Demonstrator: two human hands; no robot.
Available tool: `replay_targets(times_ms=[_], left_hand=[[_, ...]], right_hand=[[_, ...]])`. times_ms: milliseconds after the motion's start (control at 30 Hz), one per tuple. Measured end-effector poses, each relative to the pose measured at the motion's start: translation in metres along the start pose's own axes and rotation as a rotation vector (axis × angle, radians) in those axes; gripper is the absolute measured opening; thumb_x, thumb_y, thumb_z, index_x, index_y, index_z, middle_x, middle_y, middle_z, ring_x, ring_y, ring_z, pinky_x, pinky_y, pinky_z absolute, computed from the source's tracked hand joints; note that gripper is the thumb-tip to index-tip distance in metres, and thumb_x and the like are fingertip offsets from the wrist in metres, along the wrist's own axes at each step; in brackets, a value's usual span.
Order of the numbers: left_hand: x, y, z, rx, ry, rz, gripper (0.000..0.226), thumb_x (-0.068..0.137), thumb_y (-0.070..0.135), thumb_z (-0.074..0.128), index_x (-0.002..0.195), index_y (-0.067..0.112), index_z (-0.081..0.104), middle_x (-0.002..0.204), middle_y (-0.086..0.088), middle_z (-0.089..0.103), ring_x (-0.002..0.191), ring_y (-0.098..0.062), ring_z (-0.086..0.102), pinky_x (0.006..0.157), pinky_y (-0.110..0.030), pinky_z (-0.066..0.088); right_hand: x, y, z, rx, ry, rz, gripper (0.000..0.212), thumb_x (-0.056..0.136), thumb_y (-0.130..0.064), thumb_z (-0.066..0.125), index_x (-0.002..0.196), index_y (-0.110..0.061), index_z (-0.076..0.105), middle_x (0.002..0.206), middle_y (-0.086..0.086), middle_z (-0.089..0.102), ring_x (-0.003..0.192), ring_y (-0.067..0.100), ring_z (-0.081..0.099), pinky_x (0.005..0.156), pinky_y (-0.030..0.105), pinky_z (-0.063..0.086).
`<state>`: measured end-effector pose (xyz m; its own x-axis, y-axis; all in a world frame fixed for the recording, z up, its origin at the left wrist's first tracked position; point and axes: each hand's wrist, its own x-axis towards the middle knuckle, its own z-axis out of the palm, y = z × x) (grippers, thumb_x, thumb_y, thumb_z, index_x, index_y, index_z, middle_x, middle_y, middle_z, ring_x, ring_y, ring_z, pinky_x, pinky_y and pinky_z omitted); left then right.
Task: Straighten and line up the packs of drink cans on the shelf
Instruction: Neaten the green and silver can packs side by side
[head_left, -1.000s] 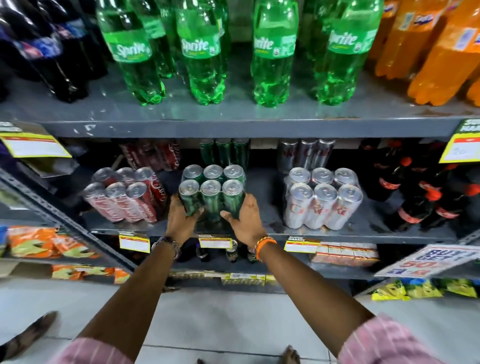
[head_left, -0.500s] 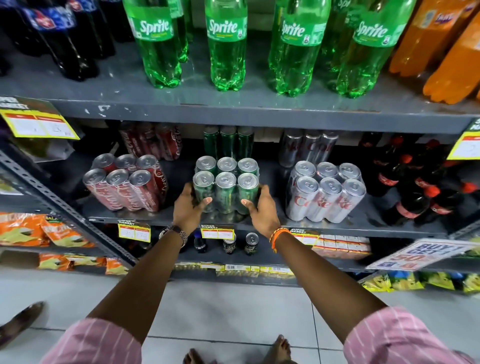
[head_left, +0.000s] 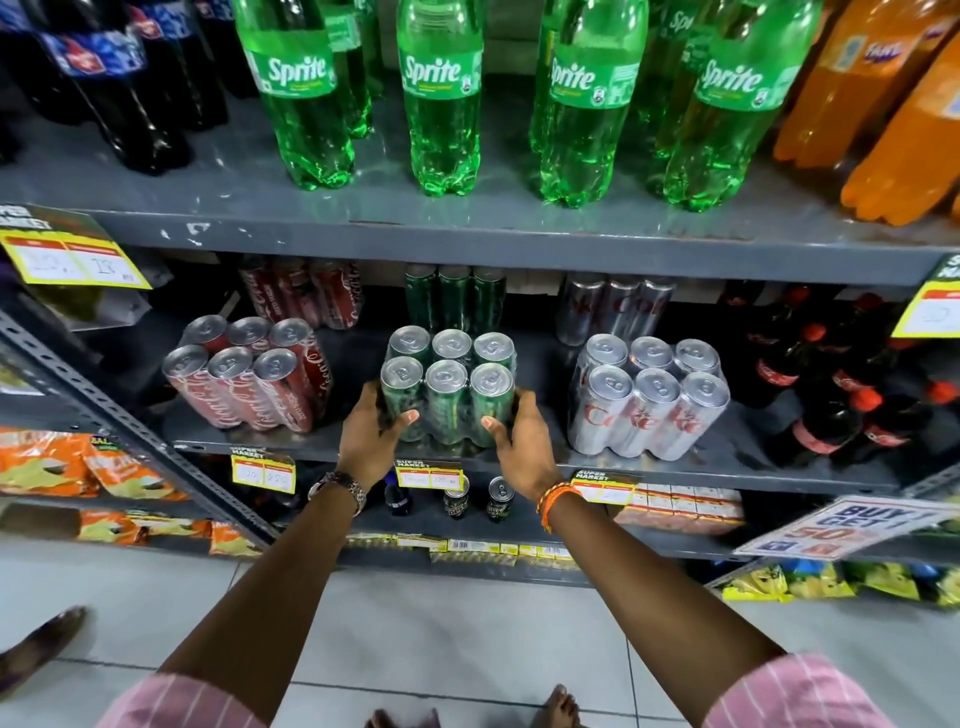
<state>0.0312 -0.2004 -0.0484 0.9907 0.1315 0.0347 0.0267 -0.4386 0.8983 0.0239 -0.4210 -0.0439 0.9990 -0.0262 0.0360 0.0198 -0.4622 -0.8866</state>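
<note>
A shrink-wrapped pack of green cans (head_left: 448, 387) stands at the front middle of the grey middle shelf (head_left: 727, 470). My left hand (head_left: 370, 441) grips its left lower side and my right hand (head_left: 522, 447) grips its right lower side. To the left a pack of red cola cans (head_left: 247, 374) leans, tilted and turned. To the right sits a pack of silver cans (head_left: 647, 397), also leaning. Behind each front pack stands another pack of the same colour, partly hidden in shadow.
Large green Sprite bottles (head_left: 441, 98), dark cola bottles and orange bottles fill the shelf above. Small dark cola bottles (head_left: 836, 400) stand right of the silver pack. Price tags (head_left: 428, 475) hang on the shelf edge. Single cans and snack bags sit lower down. Tiled floor lies below.
My hands have slid from the pack's front to its two sides. The green pack now stands squarer to the shelf edge, and the view has moved closer.
</note>
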Motion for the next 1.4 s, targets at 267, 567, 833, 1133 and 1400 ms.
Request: replay_targets(times_ms=[267, 567, 833, 1133, 1400], left_hand=[[-0.002, 0.005, 0.003, 0.038, 0.018, -0.005, 0.055, 0.089, 0.024, 0.069, 0.136, 0.017, 0.043, 0.121, -0.001, 0.069, 0.108, -0.021, 0.067, 0.098, -0.047, 0.053], [-0.022, 0.002, -0.045, 0.007, 0.027, 0.117, 0.067, 0.088, 0.006, 0.067, 0.147, 0.02, 0.039, 0.15, 0.002, 0.047, 0.138, -0.008, 0.044, 0.116, -0.031, 0.038], [-0.04, -0.054, -0.174, 0.265, 0.391, 0.043, 0.073, 0.08, 0.014, 0.072, 0.143, 0.006, 0.036, 0.15, -0.019, 0.036, 0.146, -0.032, 0.026, 0.118, -0.048, 0.03], [0.025, -0.086, -0.22, 0.225, 0.042, -0.082, 0.046, 0.09, 0.002, 0.058, 0.129, -0.011, 0.037, 0.133, -0.028, 0.043, 0.127, -0.042, 0.042, 0.111, -0.051, 0.033], [0.033, -0.1, -0.23, 0.047, 0.057, -0.079, 0.049, 0.09, 0.014, 0.063, 0.136, 0.017, 0.045, 0.125, -0.007, 0.068, 0.109, -0.023, 0.064, 0.093, -0.035, 0.049]], right_hand=[[0.0, 0.007, 0.006, 0.027, 0.008, -0.023, 0.039, 0.095, -0.017, 0.06, 0.129, -0.011, 0.04, 0.128, 0.01, 0.062, 0.119, 0.026, 0.06, 0.099, 0.04, 0.052], [-0.013, -0.001, 0.022, 0.129, 0.191, 0.035, 0.078, 0.077, -0.003, 0.072, 0.145, -0.014, 0.034, 0.137, 0.002, 0.05, 0.13, 0.019, 0.048, 0.114, 0.033, 0.039], [-0.052, -0.071, 0.143, -0.03, 0.387, -0.303, 0.061, 0.08, -0.014, 0.064, 0.136, -0.022, 0.041, 0.13, -0.006, 0.042, 0.125, 0.008, 0.04, 0.111, 0.028, 0.035], [0.008, -0.138, 0.243, 0.092, 0.005, -0.035, 0.062, 0.079, -0.016, 0.079, 0.13, -0.008, 0.046, 0.129, 0.009, 0.054, 0.122, 0.026, 0.054, 0.103, 0.037, 0.046], [0.017, -0.14, 0.239, 0.028, 0.003, 0.013, 0.032, 0.092, -0.011, 0.061, 0.12, -0.008, 0.045, 0.124, 0.012, 0.063, 0.117, 0.029, 0.061, 0.1, 0.043, 0.05]])
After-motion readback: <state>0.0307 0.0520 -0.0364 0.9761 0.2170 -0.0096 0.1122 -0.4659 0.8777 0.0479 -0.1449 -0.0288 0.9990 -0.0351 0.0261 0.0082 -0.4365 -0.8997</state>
